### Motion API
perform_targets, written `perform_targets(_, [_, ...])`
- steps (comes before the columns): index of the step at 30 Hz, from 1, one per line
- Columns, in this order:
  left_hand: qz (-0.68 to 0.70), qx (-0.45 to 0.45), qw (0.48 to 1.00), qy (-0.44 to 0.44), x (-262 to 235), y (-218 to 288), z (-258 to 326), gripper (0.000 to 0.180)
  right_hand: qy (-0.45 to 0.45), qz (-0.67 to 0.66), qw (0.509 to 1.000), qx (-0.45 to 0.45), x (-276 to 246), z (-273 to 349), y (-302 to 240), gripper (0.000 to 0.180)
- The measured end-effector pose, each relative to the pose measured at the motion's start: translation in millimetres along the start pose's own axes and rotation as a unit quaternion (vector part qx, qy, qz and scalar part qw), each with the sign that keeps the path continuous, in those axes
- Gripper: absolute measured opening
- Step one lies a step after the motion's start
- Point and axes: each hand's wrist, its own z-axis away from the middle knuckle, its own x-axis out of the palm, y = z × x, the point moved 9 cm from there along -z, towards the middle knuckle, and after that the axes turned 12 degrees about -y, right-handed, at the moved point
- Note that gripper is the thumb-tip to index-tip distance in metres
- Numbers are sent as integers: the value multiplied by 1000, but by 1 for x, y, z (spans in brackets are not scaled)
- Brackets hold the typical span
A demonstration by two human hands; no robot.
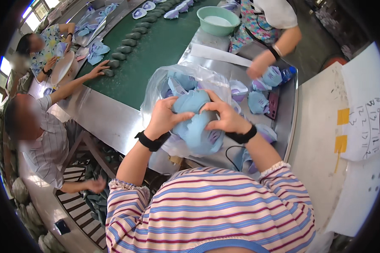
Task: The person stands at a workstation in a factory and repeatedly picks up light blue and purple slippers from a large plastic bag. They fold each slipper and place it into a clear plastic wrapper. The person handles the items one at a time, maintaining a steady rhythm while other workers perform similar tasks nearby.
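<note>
Both of my hands grip a light blue shoe upper (193, 134), which looks soft and bunched, perhaps more than one piece pressed together. My left hand (165, 117) closes on its left side, thumb laid across the front. From the right, my right hand (227, 117) pinches it with bent fingers and thumb. A clear plastic bag (151, 99) stands open just behind and under my hands. Inside it lie more blue uppers (183, 79) with purple linings. Beside my right hand, a loose blue and purple upper (257, 102) rests on the metal tray (286, 126).
A green conveyor belt (158, 55) carries a row of dark shoe lasts (131, 42). One co-worker's hand (98, 71) touches a last; another's hand (261, 64) is over uppers at right. Also near are a phone (272, 105), a blue-capped bottle (287, 74) and a green basin (218, 21).
</note>
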Motion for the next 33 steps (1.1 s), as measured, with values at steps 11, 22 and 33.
perform_targets(11, [299,-80,872,380,-76,-90,23,47,92,187,969,-130,31,57,-51,25])
perform_targets(22, [167,-12,978,127,-13,-28,-26,16,148,-216,965,28,-11,39,33,38])
perform_targets(33, [373,-26,915,151,-85,-75,0,33,441,-322,838,3,-160,177,97,46])
